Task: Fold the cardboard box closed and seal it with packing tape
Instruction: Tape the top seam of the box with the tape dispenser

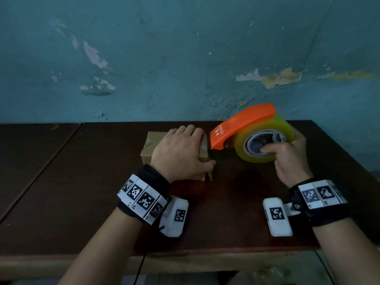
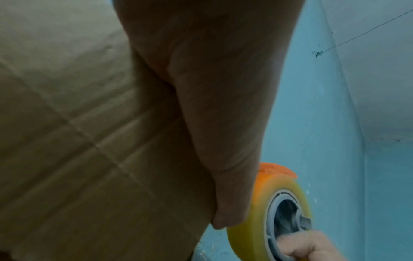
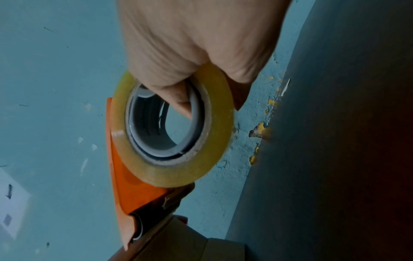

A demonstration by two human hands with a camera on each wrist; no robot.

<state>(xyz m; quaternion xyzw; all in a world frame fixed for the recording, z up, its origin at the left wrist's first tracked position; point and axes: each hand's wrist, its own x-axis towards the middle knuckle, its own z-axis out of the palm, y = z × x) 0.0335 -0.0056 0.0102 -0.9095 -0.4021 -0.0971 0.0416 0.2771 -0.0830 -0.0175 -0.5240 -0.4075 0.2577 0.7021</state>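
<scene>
**Sealing step under way: dispenser at the box's right end**

Head view. The cardboard box (image 1: 151, 149) sits on the dark counter (image 1: 61, 182), flaps folded down. The left hand (image 1: 181, 153) lies palm-down across its top, fingers extended over the far edge and thumb along the near right corner, pressing and not clasping. Directly right of that grip, the orange tape dispenser (image 1: 240, 125) has its nose against the box's right end. The right hand (image 1: 287, 159) grips the tape roll (image 1: 265, 138), with a finger hooked into the grey core.

Left wrist view. The palm rests flat on creased cardboard; the roll and the right hand's fingers (image 2: 301, 247) show just beyond the thumb tip.

Right wrist view. The fingers curl through the roll's core, thumb on the outer rim. Below the grip, the dispenser's roller end meets the box edge; whether tape has already stuck there cannot be told.

Judgement: folding appears done and taping is beginning. The next move calls for drawing the dispenser across the top seam, with the left hand clearing the path while holding the flaps down.
</scene>
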